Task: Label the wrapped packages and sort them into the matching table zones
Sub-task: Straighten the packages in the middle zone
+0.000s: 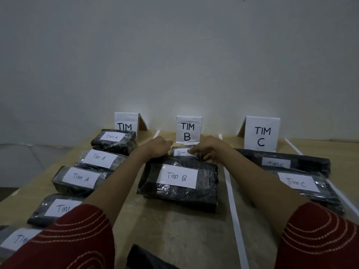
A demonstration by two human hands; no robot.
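My right hand [206,149] had its fingers bent over the right end of the small package [181,152], fingertips resting on its paper label [180,152] and thumb tucked below, so it was clamped on the package. My left hand [158,147] sat against the package's left end with its fingers folded behind the knuckles. I could not tell whether it gripped or only steadied. I judged the two-handed hold was meant to square the package up at the far edge of the table [174,230], just in front of the folded sign [188,131] reading "TIM B". The label showed only "Tim", the rest being under my fingers.

Just nearer to me lay a bigger package [177,181], touching or almost touching the small one and labelled "Tim B". That matched the sign, so the middle strip looked like the right home.

White tape lines [231,191] marked that strip off. Along the left edge ran a row of packages [79,178] marked "Tim A", below a sign [126,123] showing "TIM" with its letter hidden. Toward the right edge two long packages [303,185] read "Tim C", in front of the "TIM C" sign [261,135]. Something dark [147,257] lay at the near edge, unlabelled as far as I could see.
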